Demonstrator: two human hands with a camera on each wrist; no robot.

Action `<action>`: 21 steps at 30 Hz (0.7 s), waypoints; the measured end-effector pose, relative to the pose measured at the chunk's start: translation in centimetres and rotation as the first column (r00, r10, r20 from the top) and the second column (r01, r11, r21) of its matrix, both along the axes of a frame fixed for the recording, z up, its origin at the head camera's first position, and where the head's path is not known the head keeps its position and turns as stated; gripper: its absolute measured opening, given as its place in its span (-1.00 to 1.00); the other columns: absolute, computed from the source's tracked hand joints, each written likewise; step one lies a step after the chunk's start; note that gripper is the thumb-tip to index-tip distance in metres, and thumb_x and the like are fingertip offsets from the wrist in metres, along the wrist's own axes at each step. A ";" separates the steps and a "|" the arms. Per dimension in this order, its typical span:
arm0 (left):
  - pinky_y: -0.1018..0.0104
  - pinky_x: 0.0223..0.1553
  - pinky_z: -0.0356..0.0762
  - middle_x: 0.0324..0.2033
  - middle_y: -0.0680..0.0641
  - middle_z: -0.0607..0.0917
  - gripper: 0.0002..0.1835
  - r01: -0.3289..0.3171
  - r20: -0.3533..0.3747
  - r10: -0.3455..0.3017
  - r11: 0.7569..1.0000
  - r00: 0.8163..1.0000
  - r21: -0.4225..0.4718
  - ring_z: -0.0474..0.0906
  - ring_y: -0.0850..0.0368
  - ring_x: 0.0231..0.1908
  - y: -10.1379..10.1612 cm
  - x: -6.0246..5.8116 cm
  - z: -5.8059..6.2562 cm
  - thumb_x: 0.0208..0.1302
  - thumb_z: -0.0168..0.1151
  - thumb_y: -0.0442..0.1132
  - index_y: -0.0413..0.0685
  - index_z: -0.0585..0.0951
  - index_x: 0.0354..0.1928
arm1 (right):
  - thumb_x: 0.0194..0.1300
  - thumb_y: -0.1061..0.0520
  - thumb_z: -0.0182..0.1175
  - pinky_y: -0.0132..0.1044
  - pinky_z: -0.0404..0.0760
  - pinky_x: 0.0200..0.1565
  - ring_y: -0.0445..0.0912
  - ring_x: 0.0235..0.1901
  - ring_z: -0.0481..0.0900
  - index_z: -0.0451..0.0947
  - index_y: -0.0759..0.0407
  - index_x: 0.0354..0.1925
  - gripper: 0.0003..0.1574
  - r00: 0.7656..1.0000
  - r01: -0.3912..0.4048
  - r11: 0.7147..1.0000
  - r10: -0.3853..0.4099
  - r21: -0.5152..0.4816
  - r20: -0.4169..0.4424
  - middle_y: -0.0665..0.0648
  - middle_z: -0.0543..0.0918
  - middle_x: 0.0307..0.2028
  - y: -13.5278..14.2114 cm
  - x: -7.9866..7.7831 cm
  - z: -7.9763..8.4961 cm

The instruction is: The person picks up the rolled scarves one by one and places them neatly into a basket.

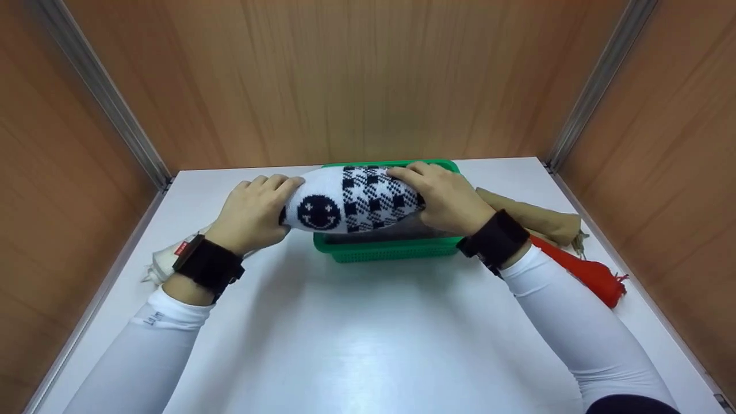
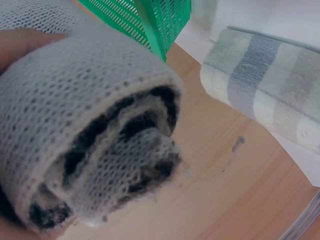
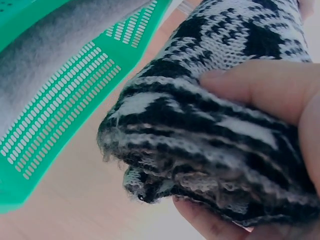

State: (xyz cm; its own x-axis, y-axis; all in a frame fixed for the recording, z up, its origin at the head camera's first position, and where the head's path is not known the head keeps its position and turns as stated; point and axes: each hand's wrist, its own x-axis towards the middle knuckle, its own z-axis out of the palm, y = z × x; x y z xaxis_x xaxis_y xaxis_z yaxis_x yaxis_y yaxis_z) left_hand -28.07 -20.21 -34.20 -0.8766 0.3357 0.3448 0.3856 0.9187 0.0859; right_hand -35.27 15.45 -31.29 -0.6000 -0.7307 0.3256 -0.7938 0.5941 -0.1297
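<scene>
A rolled black-and-white knitted scarf [image 1: 368,198], with a smiley face and a houndstooth pattern, is held crosswise in front of the green basket [image 1: 391,252]. My left hand [image 1: 253,210] grips its white end; in the left wrist view the coiled layers of the scarf [image 2: 90,95] show at that end. At the patterned end, my right hand [image 1: 454,195] holds the roll between thumb and fingers. The right wrist view shows the folded layers of the scarf [image 3: 190,145] there. The roll hides much of the basket's inside.
A grey fuzzy cloth [image 3: 60,55] lies in the basket. Left of it is a pale striped roll [image 2: 270,80], partly behind my left wrist. On the right lie a khaki rolled scarf [image 1: 529,217] and a red one [image 1: 586,270]. Wooden panels [image 1: 368,80] wall the white table.
</scene>
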 end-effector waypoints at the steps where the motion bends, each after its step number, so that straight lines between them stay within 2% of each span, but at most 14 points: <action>1: -0.42 0.23 0.59 0.27 -0.29 0.69 -0.25 -0.001 0.000 0.001 1.000 1.000 0.002 0.65 -0.38 0.24 0.1 -0.1 0.0 0.18 0.52 -0.26 -0.10 0.53 0.45 | 0.12 0.42 0.48 0.21 0.71 0.23 0.21 0.21 0.67 0.50 0.02 0.51 0.01 1.000 0.002 1.000 -0.002 -0.001 -0.001 0.23 0.68 0.23 0.1 0.0 0.0; 10: -0.40 0.27 0.57 0.29 -0.29 0.69 -0.27 0.009 -0.021 -0.009 1.000 1.000 0.001 0.64 -0.40 0.27 1.2 -1.0 0.2 0.21 0.48 -0.27 -0.11 0.53 0.46 | 0.09 0.50 0.37 0.22 0.78 0.05 0.23 0.19 0.68 0.49 0.00 0.52 0.04 0.999 0.044 0.999 -0.044 0.012 -0.003 0.23 0.67 0.24 1.0 -0.4 0.3; 17: -0.40 0.34 0.54 0.33 -0.27 0.68 -0.27 0.014 -0.021 -0.013 1.000 1.000 0.013 0.61 -0.38 0.32 1.9 -1.7 0.4 0.21 0.48 -0.29 -0.12 0.53 0.46 | 0.14 0.37 0.53 0.25 0.73 0.17 0.24 0.24 0.67 0.45 0.01 0.55 0.05 0.996 0.088 0.995 -0.088 0.040 0.009 0.25 0.65 0.28 1.4 -1.0 0.6; 21: -0.38 0.32 0.56 0.33 -0.26 0.68 -0.28 0.012 -0.018 -0.012 1.000 1.000 0.011 0.61 -0.36 0.31 2.4 -2.2 0.3 0.20 0.45 -0.32 -0.13 0.54 0.45 | 0.11 0.38 0.53 0.26 0.73 0.16 0.24 0.23 0.68 0.45 0.00 0.54 0.06 0.995 0.099 0.994 -0.100 0.046 0.015 0.26 0.66 0.28 1.8 -1.4 0.6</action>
State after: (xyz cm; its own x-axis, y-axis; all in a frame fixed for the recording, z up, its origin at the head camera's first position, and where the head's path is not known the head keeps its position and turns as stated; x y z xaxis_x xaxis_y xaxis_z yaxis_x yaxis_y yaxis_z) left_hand -30.23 -17.86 -33.88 -0.8661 0.3424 0.3643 0.3985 0.9128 0.0893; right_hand -36.65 17.22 -30.65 -0.6759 -0.6806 0.2828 -0.7282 0.6758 -0.1141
